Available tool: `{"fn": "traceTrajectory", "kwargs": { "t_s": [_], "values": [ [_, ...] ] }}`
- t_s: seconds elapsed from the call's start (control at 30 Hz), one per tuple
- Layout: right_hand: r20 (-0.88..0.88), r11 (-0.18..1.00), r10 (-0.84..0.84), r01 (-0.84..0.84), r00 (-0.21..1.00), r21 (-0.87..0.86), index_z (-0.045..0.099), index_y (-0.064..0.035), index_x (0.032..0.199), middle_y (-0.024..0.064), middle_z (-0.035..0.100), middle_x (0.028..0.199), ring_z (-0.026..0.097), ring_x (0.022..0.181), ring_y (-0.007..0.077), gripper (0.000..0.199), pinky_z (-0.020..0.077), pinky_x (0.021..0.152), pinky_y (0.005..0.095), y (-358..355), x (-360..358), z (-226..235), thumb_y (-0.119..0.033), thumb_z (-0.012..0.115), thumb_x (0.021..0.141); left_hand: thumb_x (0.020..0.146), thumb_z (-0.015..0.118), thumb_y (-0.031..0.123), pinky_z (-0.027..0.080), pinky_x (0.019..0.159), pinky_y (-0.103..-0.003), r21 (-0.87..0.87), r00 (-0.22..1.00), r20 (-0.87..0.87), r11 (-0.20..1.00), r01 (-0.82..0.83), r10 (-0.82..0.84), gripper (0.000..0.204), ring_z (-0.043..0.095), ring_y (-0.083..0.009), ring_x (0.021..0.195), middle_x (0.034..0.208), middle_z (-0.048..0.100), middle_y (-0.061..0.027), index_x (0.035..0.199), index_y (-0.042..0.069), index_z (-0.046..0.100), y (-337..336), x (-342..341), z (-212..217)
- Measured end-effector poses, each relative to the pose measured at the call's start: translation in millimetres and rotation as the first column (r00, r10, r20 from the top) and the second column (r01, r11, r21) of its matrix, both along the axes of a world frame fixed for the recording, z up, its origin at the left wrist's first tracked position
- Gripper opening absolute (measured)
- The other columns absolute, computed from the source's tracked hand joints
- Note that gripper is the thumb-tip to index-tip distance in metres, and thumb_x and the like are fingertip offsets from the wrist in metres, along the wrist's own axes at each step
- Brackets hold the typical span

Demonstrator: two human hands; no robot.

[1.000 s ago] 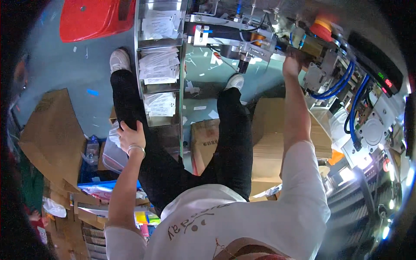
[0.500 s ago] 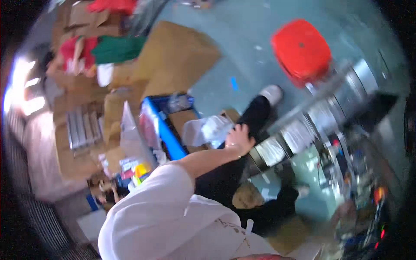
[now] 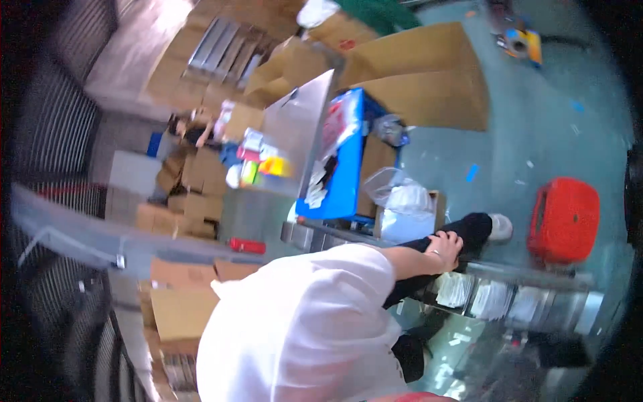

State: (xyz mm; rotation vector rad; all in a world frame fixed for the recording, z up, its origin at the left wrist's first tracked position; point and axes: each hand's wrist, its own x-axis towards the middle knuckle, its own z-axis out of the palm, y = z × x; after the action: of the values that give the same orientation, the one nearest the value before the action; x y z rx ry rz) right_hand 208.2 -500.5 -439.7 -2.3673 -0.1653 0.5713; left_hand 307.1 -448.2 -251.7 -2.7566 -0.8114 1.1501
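In the head view, the left hand is resting on the left leg of the black trousers, its palm facing down and its fingers loosely spread and bending over the cloth. It is grasping nothing that shows. The right hand is lying outside the view, so I cannot tell how its fingers are set or whether it is holding anything.

The metal rack is standing just beside that leg, and its long axis is running roughly left to right across the picture. Its stacks of white paper slips are sitting in separate compartments, below the left hand and to its right; the nearest stack is lying just below the wrist, apart from the fingers. Of the two hands, only the left is showing near it.

On the other side of the leg, a clear plastic bag with white contents is sitting above the hand, near the blue crate. Farther right, a red stool is standing on the floor.
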Motion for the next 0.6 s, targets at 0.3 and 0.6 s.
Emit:
{"fn": "traceTrajectory", "kwargs": {
  "t_s": [0.3, 0.6],
  "values": [
    [-0.149, 0.97, 0.231, -0.239, 0.962, -0.041, 0.05, -0.005, 0.075, 0.0072, 0.053, 0.069, 0.051, 0.06, 0.0199, 0.02, 0.041, 0.052, 0.0333, -397.1, -74.0, -41.3, -0.021, 0.049, 0.087, 0.075, 0.059, 0.036, 0.032, 0.092, -0.051, -0.237, 0.925, 0.215, 0.935, -0.262, 0.314, 0.057, 0.039, -0.0359, 0.113, 0.123, 0.043, -0.0193, 0.121, 0.006, 0.047, -1.5, -31.2, 37.2],
    [-0.362, 0.966, -0.033, 0.122, 0.932, 0.227, 0.063, 0.0026, 0.09, 0.0144, 0.063, 0.077, 0.056, 0.065, 0.0255, 0.033, 0.0462, 0.063, 0.0406, -200.9, 59.3, 160.1, -0.027, 0.064, 0.077, 0.074, 0.055, 0.019, 0.048, 0.07, -0.041, -0.695, 0.955, 0.269, 0.712, 0.1, 0.128, 0.021, 0.058, -0.0307, 0.078, 0.079, 0.058, -0.0186, 0.08, 0.0, 0.061, -24.7, -10.9, 80.8]
  ]
}}
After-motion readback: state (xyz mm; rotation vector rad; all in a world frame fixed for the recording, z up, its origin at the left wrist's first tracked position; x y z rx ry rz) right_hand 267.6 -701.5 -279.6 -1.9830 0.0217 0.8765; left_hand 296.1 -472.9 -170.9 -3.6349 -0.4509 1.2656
